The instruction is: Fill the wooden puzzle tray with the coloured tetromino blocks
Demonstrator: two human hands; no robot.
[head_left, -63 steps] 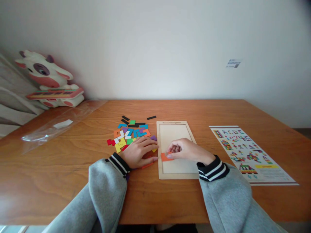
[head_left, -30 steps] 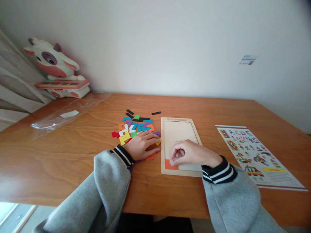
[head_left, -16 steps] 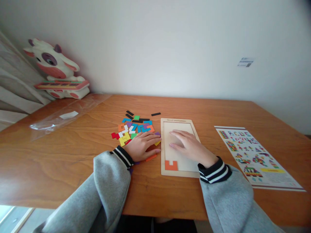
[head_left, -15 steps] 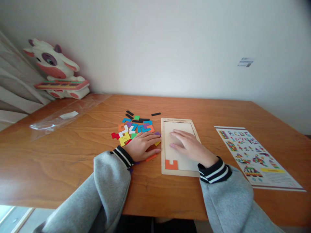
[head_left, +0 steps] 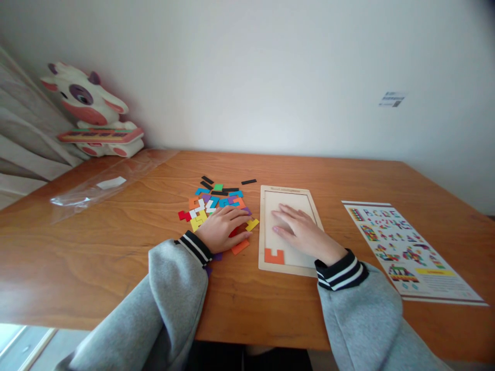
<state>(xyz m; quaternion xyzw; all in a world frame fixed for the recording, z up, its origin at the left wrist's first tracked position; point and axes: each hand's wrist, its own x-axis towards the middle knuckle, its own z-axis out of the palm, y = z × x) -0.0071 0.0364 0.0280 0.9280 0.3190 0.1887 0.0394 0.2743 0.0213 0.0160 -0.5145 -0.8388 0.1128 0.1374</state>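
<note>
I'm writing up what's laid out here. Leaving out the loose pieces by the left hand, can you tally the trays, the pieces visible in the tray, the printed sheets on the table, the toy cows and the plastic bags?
Wooden tray: 1
Orange piece in the tray: 1
Printed sheet: 1
Toy cow: 1
Plastic bag: 1
Total: 5

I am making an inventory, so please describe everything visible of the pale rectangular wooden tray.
The pale rectangular wooden tray is framed, with blurred lettering along its far edge. It lies flat on the brown wooden table. An orange U-shaped piece lies in its near-left corner. The bare right hand hides part; contact is unclear.
</note>
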